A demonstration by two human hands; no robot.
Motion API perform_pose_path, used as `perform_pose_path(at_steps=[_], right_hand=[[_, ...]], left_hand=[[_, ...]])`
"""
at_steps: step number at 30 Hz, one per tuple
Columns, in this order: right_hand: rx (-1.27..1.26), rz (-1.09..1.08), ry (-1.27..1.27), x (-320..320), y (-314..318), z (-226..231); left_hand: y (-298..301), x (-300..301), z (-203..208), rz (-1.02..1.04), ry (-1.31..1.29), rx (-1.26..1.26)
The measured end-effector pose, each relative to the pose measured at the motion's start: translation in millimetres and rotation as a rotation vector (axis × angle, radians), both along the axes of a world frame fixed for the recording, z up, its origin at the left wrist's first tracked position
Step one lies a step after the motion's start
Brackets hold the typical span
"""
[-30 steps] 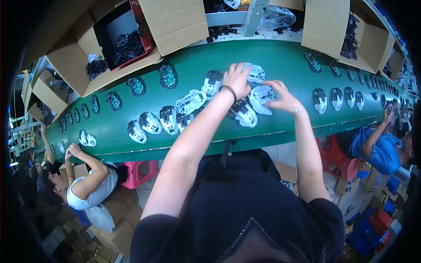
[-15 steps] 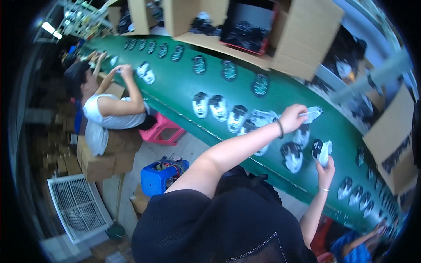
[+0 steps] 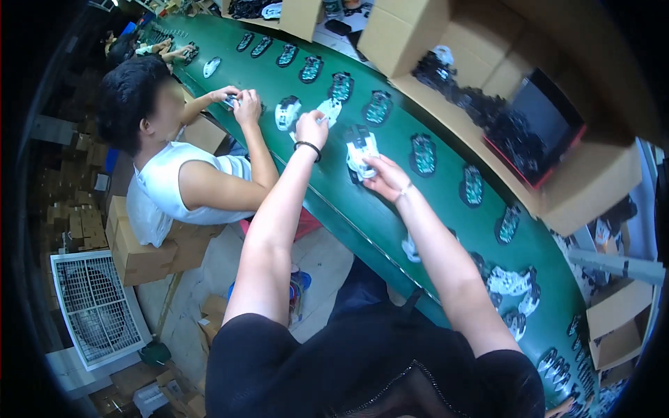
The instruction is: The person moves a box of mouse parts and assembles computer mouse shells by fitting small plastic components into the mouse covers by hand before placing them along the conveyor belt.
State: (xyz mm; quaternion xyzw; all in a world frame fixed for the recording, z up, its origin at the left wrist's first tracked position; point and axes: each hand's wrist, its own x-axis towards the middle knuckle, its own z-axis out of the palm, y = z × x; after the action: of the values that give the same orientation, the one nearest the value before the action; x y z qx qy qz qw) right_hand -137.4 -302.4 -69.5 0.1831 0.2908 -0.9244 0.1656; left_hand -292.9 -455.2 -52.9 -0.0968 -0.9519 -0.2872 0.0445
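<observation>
- Sitting at the left, a co-worker in a white top [image 3: 167, 188] was seen handling a part on the green conveyor belt [image 3: 390, 209].
- A white shell piece [image 3: 330, 109] was pinched by the left hand [image 3: 311, 129].
- A white mouse body [image 3: 362, 150], on the belt, was gripped by the right hand [image 3: 385, 177].
- Cardboard boxes [image 3: 585, 188] were stacked far right.
</observation>
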Motion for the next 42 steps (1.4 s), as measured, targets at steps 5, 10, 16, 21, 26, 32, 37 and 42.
perform_pose_path(at_steps=[5, 10, 16, 21, 26, 32, 37, 42], right_hand=[[0.027, 0.028, -0.102, -78.4, -51.0, -30.3], [0.832, -0.13, -0.258, -77.2, -45.8, -34.1], [1.433, -0.069, -0.013, -39.3, -41.7, -12.8], [1.423, -0.072, 0.256, 135.4, -0.3, 46.3], [1.706, -0.54, -0.695, 384.8, 95.8, 27.6], [1.873, -0.157, -0.774, 470.5, 130.2, 17.2], [1.729, -0.033, -0.81, 430.4, 111.7, -0.6], [1.697, -0.108, -0.796, 372.3, 72.4, 3.3]], left_hand=[[-25.0, -65.0, -2.1, -0.119, 0.093, -0.239], [-8.5, -73.4, -13.1, -0.251, 0.171, -0.394], [14.1, -66.7, -25.0, -0.294, -0.048, -0.813], [7.8, -25.6, -12.5, -0.354, 0.42, -0.699], [57.0, 114.6, -7.7, -0.629, -0.107, 0.184], [139.4, 322.7, -4.3, -1.237, 0.018, -0.199], [144.4, 328.6, -32.4, -1.332, 0.117, -0.416], [116.9, 270.3, -33.8, -1.315, 0.144, -0.518]])
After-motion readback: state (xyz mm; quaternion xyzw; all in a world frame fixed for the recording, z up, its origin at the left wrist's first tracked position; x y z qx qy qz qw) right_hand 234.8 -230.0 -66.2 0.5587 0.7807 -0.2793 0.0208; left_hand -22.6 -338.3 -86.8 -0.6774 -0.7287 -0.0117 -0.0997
